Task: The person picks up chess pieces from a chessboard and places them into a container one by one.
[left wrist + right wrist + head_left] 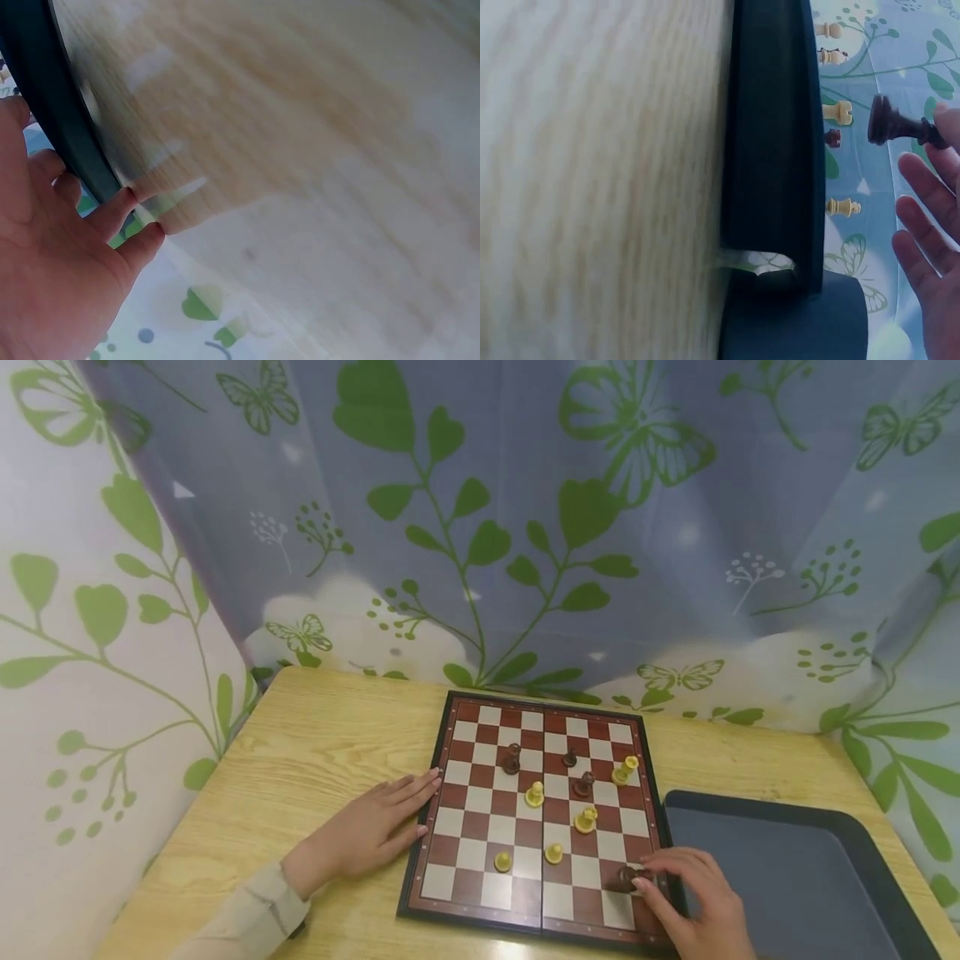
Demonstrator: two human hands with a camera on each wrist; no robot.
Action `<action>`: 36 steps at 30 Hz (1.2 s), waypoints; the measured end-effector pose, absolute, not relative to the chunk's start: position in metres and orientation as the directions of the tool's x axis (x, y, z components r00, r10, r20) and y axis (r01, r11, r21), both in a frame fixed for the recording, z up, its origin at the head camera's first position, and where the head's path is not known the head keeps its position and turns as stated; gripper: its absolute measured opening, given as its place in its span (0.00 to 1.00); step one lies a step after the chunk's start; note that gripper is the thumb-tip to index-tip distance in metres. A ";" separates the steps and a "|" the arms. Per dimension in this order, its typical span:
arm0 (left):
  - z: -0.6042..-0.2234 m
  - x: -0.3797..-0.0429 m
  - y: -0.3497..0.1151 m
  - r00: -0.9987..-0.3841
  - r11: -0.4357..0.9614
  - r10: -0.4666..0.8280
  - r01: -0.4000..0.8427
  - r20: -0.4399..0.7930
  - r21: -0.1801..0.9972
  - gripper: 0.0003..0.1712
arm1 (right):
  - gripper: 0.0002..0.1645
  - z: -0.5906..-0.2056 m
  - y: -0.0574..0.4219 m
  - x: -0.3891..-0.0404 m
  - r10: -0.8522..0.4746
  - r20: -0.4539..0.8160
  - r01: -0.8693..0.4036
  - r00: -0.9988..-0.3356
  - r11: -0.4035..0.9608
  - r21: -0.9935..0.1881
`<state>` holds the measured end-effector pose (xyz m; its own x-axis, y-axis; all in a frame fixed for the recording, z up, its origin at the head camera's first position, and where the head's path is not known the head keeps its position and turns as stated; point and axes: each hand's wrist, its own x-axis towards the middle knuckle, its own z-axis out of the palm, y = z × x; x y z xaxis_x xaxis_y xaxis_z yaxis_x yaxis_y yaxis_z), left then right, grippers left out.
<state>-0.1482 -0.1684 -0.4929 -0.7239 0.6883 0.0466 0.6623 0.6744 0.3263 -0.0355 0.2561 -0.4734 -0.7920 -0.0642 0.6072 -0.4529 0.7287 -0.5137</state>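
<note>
My right hand [705, 902] pinches a dark brown chess piece [624, 878] by its top, over the near right corner of the chessboard [453, 877]. In the right wrist view that dark piece [900, 126] hangs clear of the board, its wide base away from the fingers; its top is covered. My left hand [375, 827] lies with extended fingers at the board's left edge, fingertips touching it. Standing on the board are a light king [625, 770], a light rook [586, 819], a dark rook [583, 784] and several other pieces.
A dark tray [787, 868] sits right of the board, close beside its edge. The wooden table [337, 727] extends to the left. Behind it hangs a patterned curtain [480, 610], with more printed cloth at both sides.
</note>
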 end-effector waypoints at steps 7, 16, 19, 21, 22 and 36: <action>-0.495 -0.147 -0.168 -0.728 0.678 0.685 0.656 0.040 0.331 0.36 | 0.24 -0.472 0.262 -0.031 0.027 0.621 -0.388 -0.783 0.759 -0.523; -0.497 -0.149 -0.169 -0.732 0.676 0.679 0.655 0.058 0.338 0.36 | 0.21 -0.472 0.283 -0.031 0.042 0.655 -0.377 -0.755 0.789 -0.485; -0.497 -0.148 -0.169 -0.731 0.673 0.680 0.655 0.061 0.345 0.36 | 0.21 -0.472 0.292 -0.029 0.046 0.656 -0.362 -0.753 0.804 -0.472; -0.497 -0.148 -0.169 -0.731 0.674 0.681 0.653 0.054 0.346 0.36 | 0.19 -0.472 0.297 -0.029 0.044 0.666 -0.371 -0.745 0.802 -0.468; -0.497 -0.147 -0.170 -0.731 0.676 0.680 0.652 0.050 0.344 0.36 | 0.18 -0.473 0.299 -0.029 0.045 0.673 -0.379 -0.738 0.799 -0.468; -0.495 -0.150 -0.170 -0.724 0.669 0.687 0.661 0.054 0.340 0.36 | 0.12 -0.476 0.330 -0.027 0.126 0.726 -0.342 -0.676 0.819 -0.461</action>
